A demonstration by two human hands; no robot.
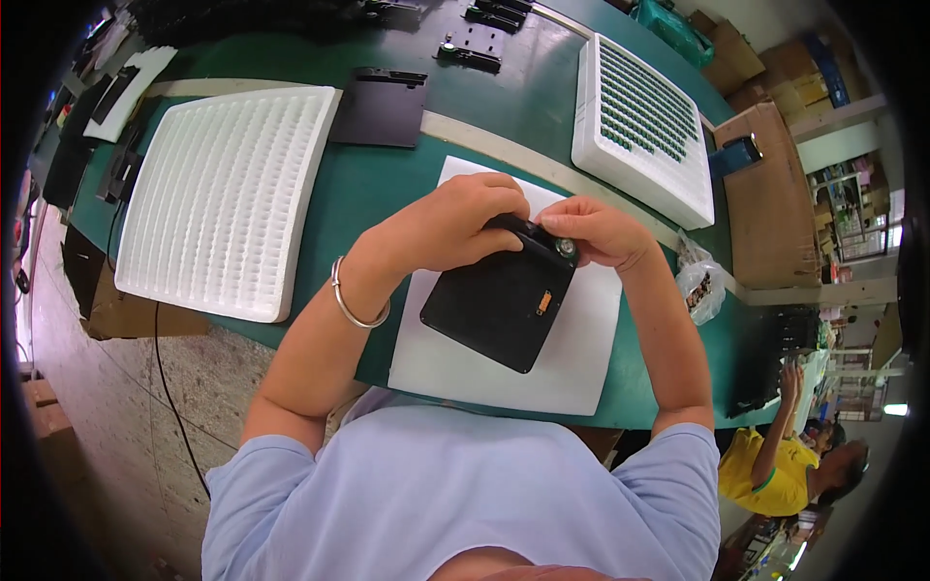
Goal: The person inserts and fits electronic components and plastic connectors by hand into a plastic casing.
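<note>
A black flat plate-like unit (489, 305) lies tilted on a white sheet (572, 373) in front of me. It has a thicker rounded far edge, a round silvery part (566, 248) at its right corner, and a small orange piece (544, 302) on its face. My left hand (470, 223) is closed over the far edge, thumb on the near side and fingers curled beyond it. Beside it, my right hand (605, 232) pinches with thumb and forefinger at the far right corner, near the silvery part; what lies between those fingertips is too small to make out.
A white foam tray with rows of hollows (228, 194) stands left; another foam tray (644, 184) with small green parts stands far right. A dark panel (380, 107) and metal brackets (473, 46) lie beyond. A clear plastic bag (699, 281) sits right. A person in yellow (775, 470) works nearby.
</note>
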